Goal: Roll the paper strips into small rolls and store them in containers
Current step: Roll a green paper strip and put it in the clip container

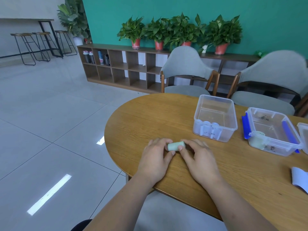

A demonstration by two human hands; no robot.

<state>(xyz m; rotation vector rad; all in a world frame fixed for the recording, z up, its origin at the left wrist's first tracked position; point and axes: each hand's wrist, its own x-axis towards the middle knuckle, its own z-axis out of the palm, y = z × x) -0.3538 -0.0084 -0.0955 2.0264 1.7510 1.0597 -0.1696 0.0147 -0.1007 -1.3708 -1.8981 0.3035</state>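
The roll (175, 146) lies sideways at the desk (141, 117) edge, near and left of the clear box (197, 107). Left hand (158, 157) and right hand (198, 160) each hold one end; both grips are clamped on the roll. White rolls (209, 125) sit inside the box. A clip-lid box (266, 111) stands just right of it.

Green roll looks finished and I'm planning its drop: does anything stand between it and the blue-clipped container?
Nothing squarely. The clear container of white rolls stands just beyond the straight line from the green roll to the blue-clipped container, its near wall close to that line.
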